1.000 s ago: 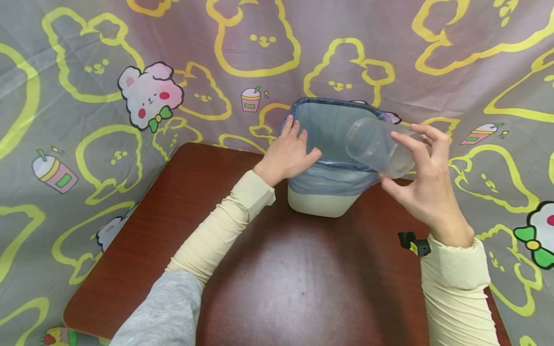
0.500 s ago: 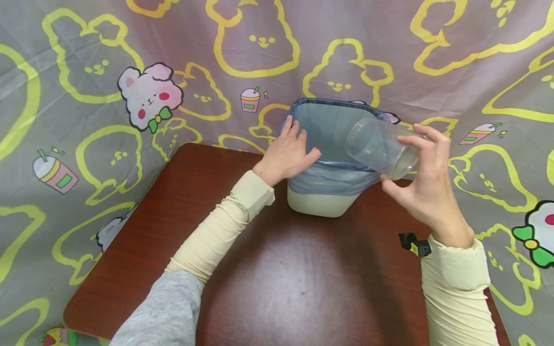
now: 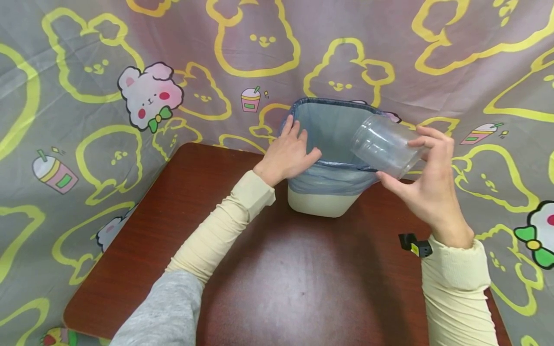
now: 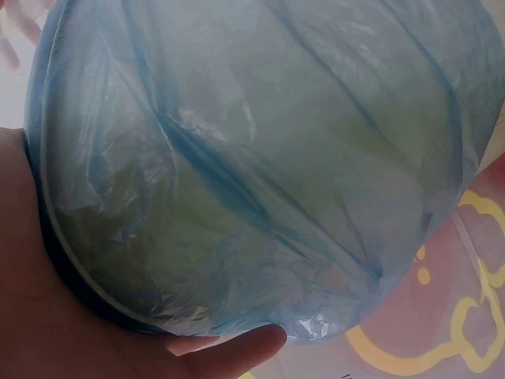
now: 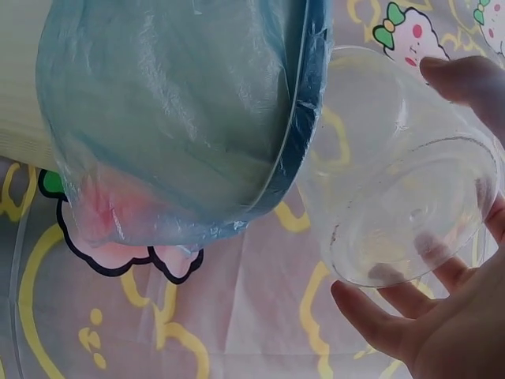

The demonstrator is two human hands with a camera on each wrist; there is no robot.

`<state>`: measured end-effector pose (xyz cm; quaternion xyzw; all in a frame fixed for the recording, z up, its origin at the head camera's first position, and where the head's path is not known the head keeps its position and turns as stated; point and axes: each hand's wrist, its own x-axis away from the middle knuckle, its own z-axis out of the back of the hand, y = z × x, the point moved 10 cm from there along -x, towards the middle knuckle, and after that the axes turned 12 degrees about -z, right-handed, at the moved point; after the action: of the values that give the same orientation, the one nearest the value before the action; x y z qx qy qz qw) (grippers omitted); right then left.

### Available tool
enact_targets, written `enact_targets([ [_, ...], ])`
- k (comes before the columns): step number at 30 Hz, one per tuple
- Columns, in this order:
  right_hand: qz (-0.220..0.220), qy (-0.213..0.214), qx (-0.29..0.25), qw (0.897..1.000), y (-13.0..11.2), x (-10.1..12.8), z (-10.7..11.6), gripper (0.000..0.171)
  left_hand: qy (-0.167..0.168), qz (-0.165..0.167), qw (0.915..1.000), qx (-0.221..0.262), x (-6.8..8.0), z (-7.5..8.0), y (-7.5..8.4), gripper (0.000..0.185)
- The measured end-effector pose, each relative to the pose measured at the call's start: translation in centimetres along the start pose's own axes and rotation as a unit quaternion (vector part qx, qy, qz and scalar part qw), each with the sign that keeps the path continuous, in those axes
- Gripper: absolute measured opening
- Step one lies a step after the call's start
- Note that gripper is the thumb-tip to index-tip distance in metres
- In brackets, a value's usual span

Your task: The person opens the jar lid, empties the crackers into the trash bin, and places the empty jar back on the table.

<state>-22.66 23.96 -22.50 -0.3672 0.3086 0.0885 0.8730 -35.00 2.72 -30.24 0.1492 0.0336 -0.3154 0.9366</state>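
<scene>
A clear plastic cup point(image 3: 385, 144) lies tilted over the right side of a pale wastebasket point(image 3: 322, 204), its mouth facing the opening. My right hand point(image 3: 433, 182) grips this cup near its base, thumb below and fingers above. In the right wrist view the cup point(image 5: 410, 205) looks see-through, with fingers round its bottom. A thin blue bag point(image 3: 335, 178) lines the wastebasket and folds down over its outside. My left hand point(image 3: 285, 156) rests on the left rim, fingers extended and thumb over the opening. Seen from the left wrist, one finger touches the bag point(image 4: 237, 197) outside.
The wastebasket stands at the back of a dark reddish-brown table point(image 3: 277, 269). Directly behind hangs a grey curtain point(image 3: 190, 38) with yellow cartoon outlines, which also flanks both sides. A small black device point(image 3: 414, 244) sits at my right cuff.
The cup has turned and shifted slightly to the right in my right hand, whose fingers and thumb have moved on it. My left hand and the wastebasket stay in place.
</scene>
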Motion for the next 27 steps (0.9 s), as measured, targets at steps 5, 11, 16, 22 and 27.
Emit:
enact_targets([
  [5, -0.018, 0.000, 0.000, 1.000, 0.5, 0.1, 0.2, 0.066, 0.002, 0.001, 1.0000, -0.004, 0.0, -0.1, 0.0, 0.074],
  [11, -0.041, 0.009, -0.025, 0.999, 1.3, 0.2, 0.6, 0.068, 0.005, 0.000, 1.0000, -0.003, 0.0, -0.1, 0.0, 0.074],
  [16, -0.056, 0.007, -0.027, 0.998, 1.8, 0.4, 0.8, 0.073, 0.001, 0.002, 1.0000, -0.009, -0.1, -0.1, 0.0, 0.074],
  [22, -0.063, 0.016, -0.021, 0.998, 2.2, 0.7, 1.2, 0.085, -0.001, 0.001, 1.0000, -0.008, -0.2, -0.1, 0.0, 0.073],
  [27, -0.079, 0.022, -0.003, 0.997, 2.6, 1.1, 1.4, 0.092, -0.006, 0.005, 0.9999, -0.007, -0.1, -0.2, -0.1, 0.073],
])
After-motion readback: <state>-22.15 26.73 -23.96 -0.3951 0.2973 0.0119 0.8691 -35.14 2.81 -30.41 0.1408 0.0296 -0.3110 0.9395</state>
